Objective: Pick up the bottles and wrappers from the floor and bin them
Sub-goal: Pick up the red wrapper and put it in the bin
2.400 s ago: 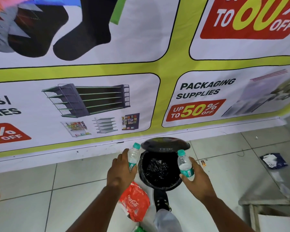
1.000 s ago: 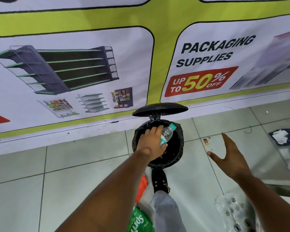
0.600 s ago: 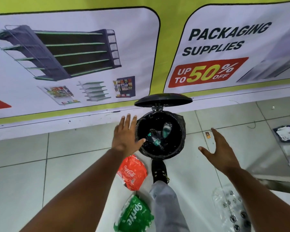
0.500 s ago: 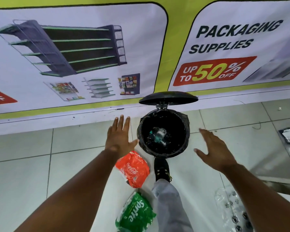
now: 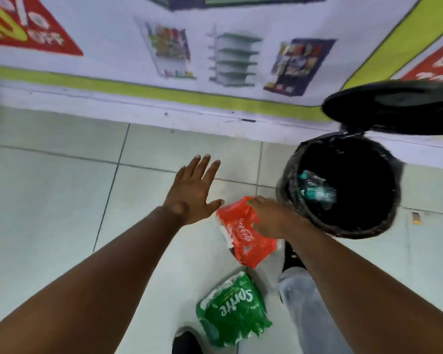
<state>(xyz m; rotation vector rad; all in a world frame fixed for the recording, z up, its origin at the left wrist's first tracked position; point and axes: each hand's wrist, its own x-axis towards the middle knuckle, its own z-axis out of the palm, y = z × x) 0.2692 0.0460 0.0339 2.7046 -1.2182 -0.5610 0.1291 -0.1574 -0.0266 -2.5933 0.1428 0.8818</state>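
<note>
A red Coca-Cola wrapper [image 5: 243, 236] lies on the tiled floor just left of the black bin [image 5: 356, 232]. My right hand [image 5: 271, 218] grips the wrapper's top edge, thumb and fingers closed on it. My left hand [image 5: 193, 190] hovers open beside it, fingers spread, holding nothing. Water bottles [image 5: 315, 190] with teal caps lie inside the bin on its black liner. The bin's lid [image 5: 394, 106] stands raised. A green Sprite wrapper [image 5: 233, 310] lies on the floor nearer to me.
My shoe [image 5: 292, 256] rests at the bin's foot, with the jeans leg [image 5: 310, 315] below it. A printed banner [image 5: 215, 47] covers the wall behind. A small scrap [image 5: 416, 218] lies on the floor right of the bin.
Both bottles went into the bin and my hands came away open. The view has swung left and down, and my right hand has crossed over and closed on the red wrapper.
</note>
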